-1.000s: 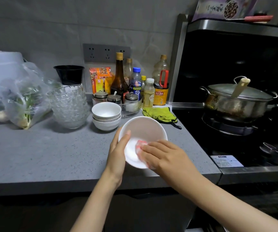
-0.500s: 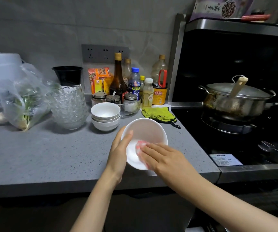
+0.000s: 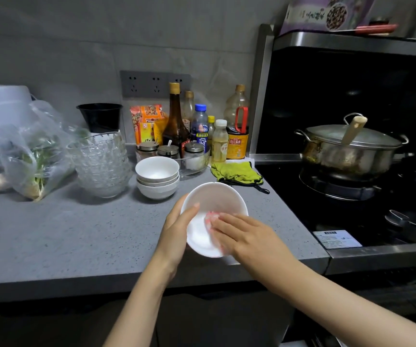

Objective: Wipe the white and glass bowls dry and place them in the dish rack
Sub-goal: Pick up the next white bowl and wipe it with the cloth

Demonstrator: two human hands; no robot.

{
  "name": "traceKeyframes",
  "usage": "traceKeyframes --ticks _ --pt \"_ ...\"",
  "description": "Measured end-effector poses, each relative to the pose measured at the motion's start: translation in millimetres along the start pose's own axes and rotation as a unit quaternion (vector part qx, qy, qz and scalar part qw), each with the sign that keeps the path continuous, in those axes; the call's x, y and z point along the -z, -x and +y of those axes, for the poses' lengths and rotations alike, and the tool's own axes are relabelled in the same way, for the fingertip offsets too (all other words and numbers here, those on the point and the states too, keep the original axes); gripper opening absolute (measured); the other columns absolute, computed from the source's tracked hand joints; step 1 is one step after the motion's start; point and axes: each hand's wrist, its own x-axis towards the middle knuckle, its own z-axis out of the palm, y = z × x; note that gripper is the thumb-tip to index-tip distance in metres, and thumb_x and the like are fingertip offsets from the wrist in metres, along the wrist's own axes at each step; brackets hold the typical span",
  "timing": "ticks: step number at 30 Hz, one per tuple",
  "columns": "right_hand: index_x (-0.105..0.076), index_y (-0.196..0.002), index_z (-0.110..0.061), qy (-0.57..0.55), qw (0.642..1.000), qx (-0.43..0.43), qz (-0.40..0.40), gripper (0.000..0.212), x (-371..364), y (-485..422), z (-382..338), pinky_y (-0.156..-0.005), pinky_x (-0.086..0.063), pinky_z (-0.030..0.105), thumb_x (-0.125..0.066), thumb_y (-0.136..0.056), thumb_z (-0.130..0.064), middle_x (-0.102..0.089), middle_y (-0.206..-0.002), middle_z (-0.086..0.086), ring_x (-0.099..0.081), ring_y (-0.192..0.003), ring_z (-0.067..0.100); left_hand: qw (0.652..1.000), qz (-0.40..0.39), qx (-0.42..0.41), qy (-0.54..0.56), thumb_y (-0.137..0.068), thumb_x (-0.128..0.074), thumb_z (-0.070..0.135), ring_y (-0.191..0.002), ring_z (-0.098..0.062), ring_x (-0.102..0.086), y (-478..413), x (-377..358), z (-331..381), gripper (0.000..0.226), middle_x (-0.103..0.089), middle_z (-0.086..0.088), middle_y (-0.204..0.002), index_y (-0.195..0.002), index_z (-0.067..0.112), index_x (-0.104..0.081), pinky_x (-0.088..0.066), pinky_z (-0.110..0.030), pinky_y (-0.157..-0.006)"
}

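My left hand (image 3: pixel 175 231) grips a white bowl (image 3: pixel 214 204) by its left rim, thumb inside, and holds it tilted toward me above the counter's front edge. Inside the bowl my right hand (image 3: pixel 242 234) presses a pink cloth (image 3: pixel 210 217) against the wall with its fingers laid flat; most of the cloth is hidden under them. Behind stands a stack of white bowls (image 3: pixel 157 177). To its left is a stack of glass bowls (image 3: pixel 101 164). No dish rack is in view.
Sauce bottles (image 3: pixel 175 121) and spice jars crowd the back of the grey counter (image 3: pixel 64 234). A green cloth (image 3: pixel 235 171) lies beside the stove (image 3: pixel 339 211), which carries a lidded pot (image 3: pixel 352 151). A plastic bag of greens (image 3: pixel 30 159) sits at the left.
The right hand has shifted the pink cloth a little inside the bowl while the left hand keeps its hold. The view has drifted slightly.
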Motion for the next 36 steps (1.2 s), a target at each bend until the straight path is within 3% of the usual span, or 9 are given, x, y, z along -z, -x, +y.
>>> traceKeyframes --ticks 6,8,12,17,23,25,29,33,36 --pt "-0.072 -0.096 -0.023 -0.128 0.98 -0.147 -0.027 0.032 -5 -9 -26 -0.042 -0.045 0.021 -0.042 -0.089 -0.024 -0.071 -0.102 -0.011 -0.068 -0.081 0.01 0.997 0.045 -0.006 0.056 -0.094 -0.052 0.013 -0.08 -0.014 -0.065 7 -22 -12 0.021 -0.067 -0.006 -0.091 -0.112 0.018 -0.061 -0.052 -0.027 -0.069" --pt "-0.073 -0.098 -0.021 -0.137 0.984 -0.111 -0.017 0.031 -6 -6 -23 -0.05 -0.051 0.023 -0.043 -0.09 -0.025 -0.071 -0.109 -0.009 -0.068 -0.091 0.01 0.997 0.047 0.005 0.057 -0.096 -0.049 0.021 -0.079 -0.015 -0.065 2 -17 -8 0.024 -0.066 -0.009 -0.092 -0.113 0.011 -0.062 -0.052 -0.024 -0.067" --pt "-0.072 -0.11 -0.01 -0.027 0.999 0.017 -0.023 0.034 -1 6 5 -0.097 -0.046 0.031 -0.046 -0.089 -0.019 -0.069 -0.117 0.003 -0.065 -0.11 0.019 1.0 -0.013 -0.005 0.001 -0.098 -0.045 0.024 -0.086 -0.009 -0.068 -3 -1 2 0.023 -0.072 0.0 -0.1 -0.112 0.021 -0.062 -0.053 -0.017 -0.067" --pt "-0.075 -0.102 -0.008 -0.035 0.999 -0.009 0.002 0.035 1 3 -10 -0.094 -0.043 0.027 -0.045 -0.084 -0.01 -0.072 -0.109 0.003 -0.068 -0.104 0.016 0.999 -0.037 -0.024 -0.001 -0.096 -0.048 0.022 -0.09 -0.003 -0.066 2 1 4 0.024 -0.07 0.006 -0.105 -0.115 0.028 -0.06 -0.051 -0.014 -0.069" --pt "-0.069 -0.094 -0.023 -0.149 0.977 -0.152 -0.011 0.024 -2 -6 -33 -0.046 -0.041 0.017 -0.046 -0.086 -0.02 -0.069 -0.097 -0.012 -0.067 -0.075 0.01 0.998 0.027 -0.03 0.05 -0.083 -0.058 0.021 -0.09 -0.017 -0.066 10 -16 -13 0.028 -0.071 -0.001 -0.094 -0.111 0.024 -0.062 -0.054 -0.026 -0.073" --pt "-0.072 -0.098 -0.017 -0.137 0.986 -0.094 -0.001 0.027 -4 -1 -29 -0.062 -0.054 0.025 -0.047 -0.088 -0.018 -0.071 -0.106 -0.004 -0.069 -0.09 0.014 0.998 0.045 -0.025 0.048 -0.095 -0.049 0.014 -0.092 -0.019 -0.065 8 -15 -10 0.024 -0.07 -0.006 -0.101 -0.115 0.017 -0.061 -0.053 -0.029 -0.078" --pt "-0.074 -0.103 -0.008 -0.005 1.0 0.023 0.001 0.033 4 5 4 -0.094 -0.047 0.031 -0.045 -0.087 -0.013 -0.072 -0.108 0.004 -0.067 -0.104 0.019 1.0 -0.009 -0.03 0.004 -0.098 -0.044 0.015 -0.082 -0.002 -0.066 4 -3 1 0.023 -0.07 0.003 -0.099 -0.11 0.022 -0.061 -0.052 -0.015 -0.068" --pt "-0.076 -0.094 -0.008 -0.008 1.0 -0.023 0.005 0.035 3 0 -13 -0.074 -0.053 0.024 -0.044 -0.081 -0.008 -0.074 -0.098 0.003 -0.071 -0.091 0.017 0.999 -0.012 -0.015 0.029 -0.093 -0.052 0.017 -0.083 -0.008 -0.069 3 -8 -6 0.024 -0.072 0.002 -0.094 -0.114 0.018 -0.062 -0.052 -0.018 -0.064" --pt "-0.072 -0.093 -0.017 -0.079 0.99 -0.113 -0.025 0.033 8 -7 -29 -0.046 -0.027 0.015 -0.041 -0.08 -0.016 -0.068 -0.088 -0.007 -0.063 -0.07 0.011 0.999 0.008 -0.019 0.049 -0.077 -0.06 0.024 -0.084 -0.015 -0.068 8 -18 -15 0.046 -0.07 -0.004 -0.096 -0.121 0.012 -0.06 -0.051 -0.022 -0.065"
